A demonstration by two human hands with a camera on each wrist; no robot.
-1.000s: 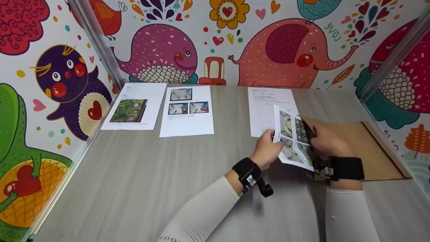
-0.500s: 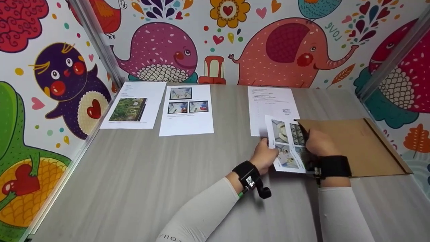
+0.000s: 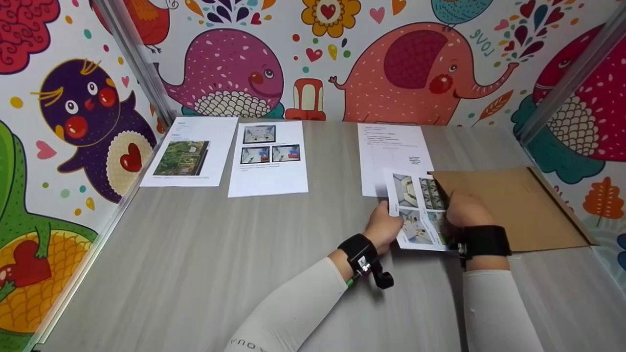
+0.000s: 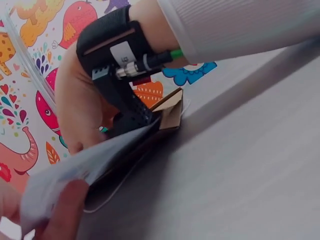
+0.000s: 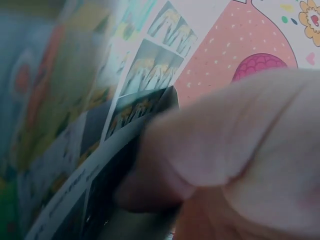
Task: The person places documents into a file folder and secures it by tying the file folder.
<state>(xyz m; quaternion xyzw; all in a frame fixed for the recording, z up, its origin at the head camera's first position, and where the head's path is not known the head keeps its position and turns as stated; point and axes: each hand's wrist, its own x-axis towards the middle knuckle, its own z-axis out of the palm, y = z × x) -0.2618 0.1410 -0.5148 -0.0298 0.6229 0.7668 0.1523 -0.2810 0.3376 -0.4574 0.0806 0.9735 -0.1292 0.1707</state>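
In the head view, my left hand pinches the left edge of a printed sheet with colour photos. The left wrist view shows a thumb pressed on this sheet, which bends toward the other hand. My right hand grips the mouth of a brown paper envelope, fingers curled and partly hidden. At that dark opening, the photo sheet's right side overlaps the envelope. Close up in the right wrist view, the right thumb lies against a dark edge beside the photo print.
A text page with a square code lies behind the photo sheet. Farther left on the grey table are a page with three pictures and a page with a green photo. Cartoon-printed walls enclose the back and sides.
The photo sheet has come down lower and flatter, uncovering the code on the page behind. My right hand has shifted left along with the envelope's mouth. My left hand has barely moved.
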